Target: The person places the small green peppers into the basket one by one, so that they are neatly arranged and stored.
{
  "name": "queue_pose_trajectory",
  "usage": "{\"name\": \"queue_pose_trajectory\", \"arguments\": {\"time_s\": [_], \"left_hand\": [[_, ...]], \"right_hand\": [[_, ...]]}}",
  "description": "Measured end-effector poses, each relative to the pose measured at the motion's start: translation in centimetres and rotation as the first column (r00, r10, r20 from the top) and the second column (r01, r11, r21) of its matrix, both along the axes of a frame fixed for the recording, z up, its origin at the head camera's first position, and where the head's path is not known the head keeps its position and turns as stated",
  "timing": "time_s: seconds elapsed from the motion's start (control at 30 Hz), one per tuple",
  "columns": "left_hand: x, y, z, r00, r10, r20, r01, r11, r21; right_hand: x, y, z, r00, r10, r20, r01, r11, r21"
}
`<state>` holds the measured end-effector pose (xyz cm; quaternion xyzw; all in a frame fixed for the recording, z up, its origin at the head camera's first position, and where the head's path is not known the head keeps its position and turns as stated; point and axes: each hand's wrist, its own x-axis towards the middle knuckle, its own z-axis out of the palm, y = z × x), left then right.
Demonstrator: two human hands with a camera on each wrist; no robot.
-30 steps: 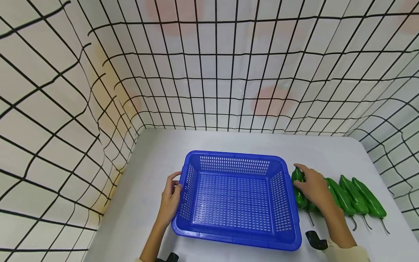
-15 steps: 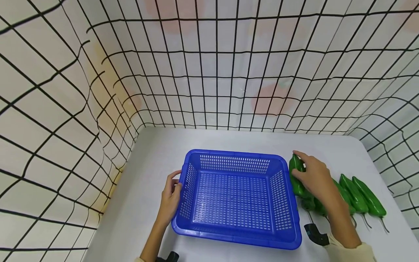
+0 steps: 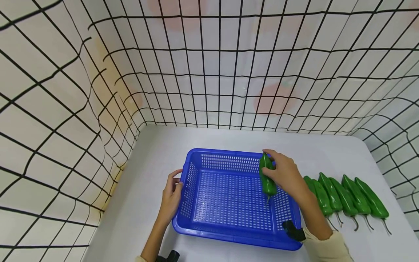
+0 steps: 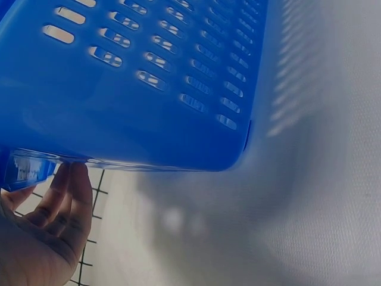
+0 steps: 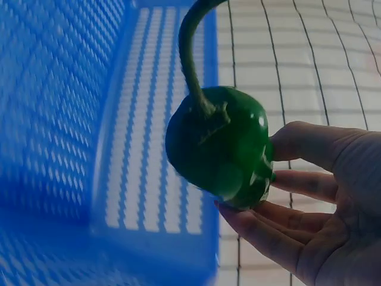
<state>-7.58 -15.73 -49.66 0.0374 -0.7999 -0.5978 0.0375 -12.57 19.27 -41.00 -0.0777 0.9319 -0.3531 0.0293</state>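
Observation:
A blue plastic basket [image 3: 229, 238] with slotted walls stands on the white table. My left hand [image 3: 171, 193] grips its left rim, thumb on one side and fingers on the other; the left wrist view shows the fingers [image 4: 74, 196] under the rim. Over the basket's right part my right hand [image 3: 284, 173] holds a green pepper [image 3: 267, 178], tip pointing away and stem toward me. From the right wrist view the pepper [image 5: 220, 146] shows its stem end, with thumb and fingers around its far part.
Several more green peppers [image 3: 347, 198] lie in a row on the table [image 3: 157, 142] to the right of the basket, stems toward me. Black wire mesh [image 3: 216, 76] rises behind and at both sides. Dark wrist mounts [image 3: 292, 230] sit on both wrists.
My right hand has lifted the leftmost pepper from the row and carried it left over the basket's rim. The left hand keeps its place on the basket.

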Motion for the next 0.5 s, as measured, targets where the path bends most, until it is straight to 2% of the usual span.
{"name": "queue_pose_trajectory", "arguments": {"time_s": [0.1,0.2,0.43,0.5], "left_hand": [[0.4,0.4,1.4,1.0,-0.008,-0.012,0.007,1.0,-0.001],[0.6,0.5,2.0,1.0,-0.013,-0.021,0.013,1.0,-0.004],[-0.1,0.0,-0.4,1.0,0.001,-0.009,-0.001,1.0,0.003],[-0.3,-0.2,-0.8,1.0,-0.008,-0.018,0.009,1.0,0.011]], "right_hand": [[-0.2,-1.6,-0.9,0.999,0.027,0.018,-0.027,0.999,-0.023],[-0.3,-3.3,-1.6,0.998,0.047,0.048,-0.045,0.998,-0.053],[-0.5,-6.7,-3.0,0.994,0.08,0.079,-0.071,0.992,-0.107],[-0.6,-7.6,-3.5,0.994,0.074,0.082,-0.064,0.991,-0.114]]}}
